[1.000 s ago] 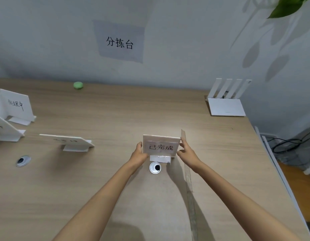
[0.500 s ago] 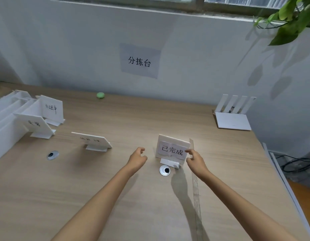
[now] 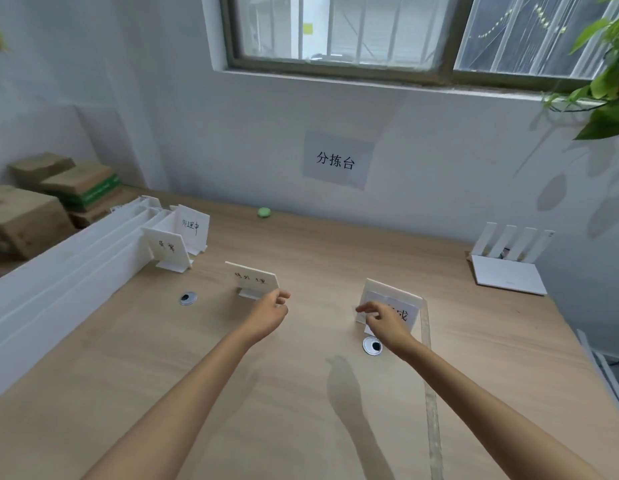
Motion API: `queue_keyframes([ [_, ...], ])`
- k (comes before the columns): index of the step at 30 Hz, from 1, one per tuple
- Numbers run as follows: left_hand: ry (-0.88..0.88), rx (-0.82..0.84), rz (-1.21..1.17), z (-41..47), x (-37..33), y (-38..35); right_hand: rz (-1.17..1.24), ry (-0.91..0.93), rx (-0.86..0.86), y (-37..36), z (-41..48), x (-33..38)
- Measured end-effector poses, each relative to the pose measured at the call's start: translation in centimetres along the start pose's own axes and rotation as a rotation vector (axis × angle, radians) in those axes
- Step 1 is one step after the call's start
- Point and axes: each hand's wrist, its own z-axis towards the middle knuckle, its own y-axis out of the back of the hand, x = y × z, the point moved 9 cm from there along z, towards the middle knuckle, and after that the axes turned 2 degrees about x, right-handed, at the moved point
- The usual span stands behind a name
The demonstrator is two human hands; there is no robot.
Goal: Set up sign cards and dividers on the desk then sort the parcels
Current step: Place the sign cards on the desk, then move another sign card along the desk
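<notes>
1. Four sign cards stand on the bench; my right hand covers the rightmost card, fingers curled, grip unclear.
2. My left hand is empty, fingers loose.
3. Dividers lie stacked along the left edge; parcels look unsorted.

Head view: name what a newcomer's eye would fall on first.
The white sign card with a printed label stands right of centre on the wooden desk, the right hand in front of it and the left hand empty nearby. On the wall hangs a grey paper sign with black characters; long white dividers lie along the desk's left edge.
</notes>
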Motion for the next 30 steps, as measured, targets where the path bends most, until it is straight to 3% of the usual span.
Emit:
queue_keyframes([
  [17, 0.057, -0.135, -0.002, -7.5, 8.7, 13.6, -0.008, 0.111, 0.169, -11.0, -3.1, 11.0],
  [30, 0.032, -0.202, 0.072, -8.1, 15.8, 29.2, 0.101, 0.115, 0.259, -24.1, -0.6, 24.1],
])
